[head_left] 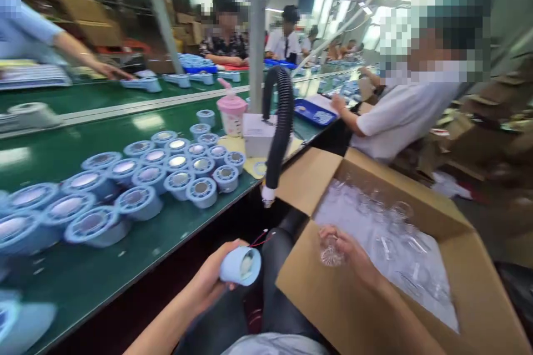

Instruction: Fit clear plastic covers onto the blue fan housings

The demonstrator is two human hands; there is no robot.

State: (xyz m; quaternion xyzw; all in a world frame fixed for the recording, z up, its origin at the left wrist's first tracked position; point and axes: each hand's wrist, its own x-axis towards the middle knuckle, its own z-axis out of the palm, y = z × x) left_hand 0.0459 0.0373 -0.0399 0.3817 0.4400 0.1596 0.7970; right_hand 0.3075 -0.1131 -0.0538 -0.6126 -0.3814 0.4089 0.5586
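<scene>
The green worktop [137, 244] runs away to the far left, its near edge lined with rows of pale blue round housings [137, 194], set close and mostly touching. Near its right end stand a pink cup [231, 113], a white box [258, 133] and a black corrugated hose [278, 127] whose nozzle hangs over the near edge. Below that edge, at the person's right knee, sits an open cardboard carton [375, 310] lined with clear film and holding clear plastic parts [400, 244], loosely heaped.

The right hand [353, 255] is inside the carton at its near-left corner, grip closed lightly on one clear fan-like piece [332, 255]. The left hand [208, 280] is held off the worktop, over the lap, grip wrapped around a pale blue housing [240, 266], open end facing right, thin red wires [260, 239] trailing from it.

Judgement: the clear piece should be pinched by its rim, lifted free of its neighbours, and kept off the wires. Co-workers are seated further along the line.
</scene>
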